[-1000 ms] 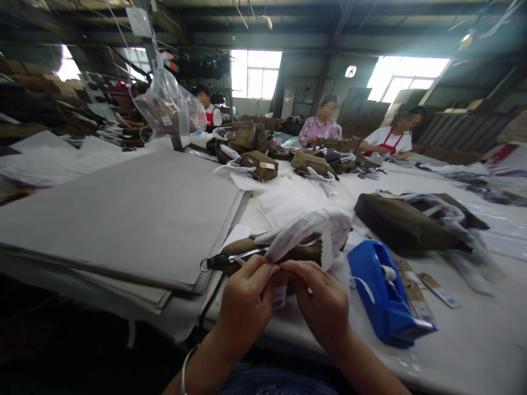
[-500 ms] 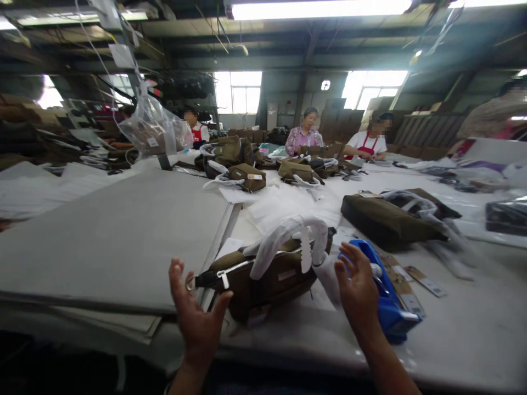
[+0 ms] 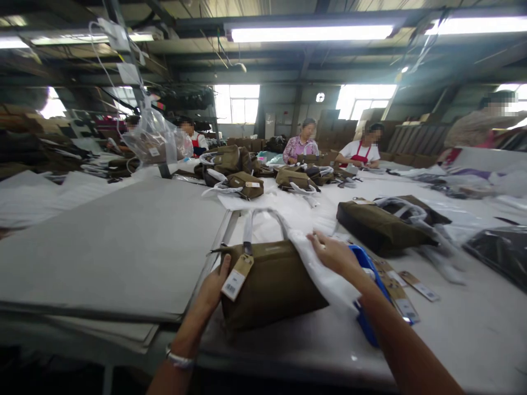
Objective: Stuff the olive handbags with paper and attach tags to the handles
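Lengthwise left-right, olive bag (image 3: 275,288), handle (image 3: 247,231) upward

The olive bag (image 3: 274,285) is hiding the fingers of the left grip (image 3: 213,286), only the thumb showing on its near face. White wrapping (image 3: 315,269) is covering part of the bag's right end. The right forearm (image 3: 397,340) is crossing over the blue dispenser (image 3: 366,326), masking its middle, and running out past the bottom edge. Print on the hangtag (image 3: 237,278) is coming out too small to read. The right edge is cutting off a dark package (image 3: 504,252).
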A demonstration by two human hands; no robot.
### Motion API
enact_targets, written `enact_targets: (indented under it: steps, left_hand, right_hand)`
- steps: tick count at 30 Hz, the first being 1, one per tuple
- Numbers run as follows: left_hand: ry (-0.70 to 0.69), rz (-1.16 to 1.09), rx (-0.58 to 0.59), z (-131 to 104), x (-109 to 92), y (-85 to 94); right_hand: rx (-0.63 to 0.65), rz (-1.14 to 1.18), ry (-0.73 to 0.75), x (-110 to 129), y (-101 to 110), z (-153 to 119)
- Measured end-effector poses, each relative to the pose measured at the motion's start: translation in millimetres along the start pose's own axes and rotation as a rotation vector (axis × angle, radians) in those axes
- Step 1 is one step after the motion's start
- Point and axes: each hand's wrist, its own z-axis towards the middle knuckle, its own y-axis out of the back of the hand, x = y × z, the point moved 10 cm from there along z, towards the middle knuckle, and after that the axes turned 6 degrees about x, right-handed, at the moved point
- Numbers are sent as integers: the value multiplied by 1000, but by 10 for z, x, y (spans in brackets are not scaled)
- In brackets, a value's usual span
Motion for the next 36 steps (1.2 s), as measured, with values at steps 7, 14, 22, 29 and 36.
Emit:
enact_targets:
  steps: [7,14,22,29,36]
  left_hand:
    - [-118,-56,-11,-26,29,-181]
    - [-162,-92,36,-46,91,-208]
    - [-152,-139,40,-82,222,-382]
    - [-131,-133,77,-40,239,-394]
    - [-82,-164,94,-29,293,-376]
  right_hand:
    - [241,80,368,294,-253,65]
    - [122,-8,384,541,387,603]
    - [417,-133,299,813,-846,362]
    - [448,-165,268,1298,-725,504]
    - [480,-85,466,1677,-1632,-82]
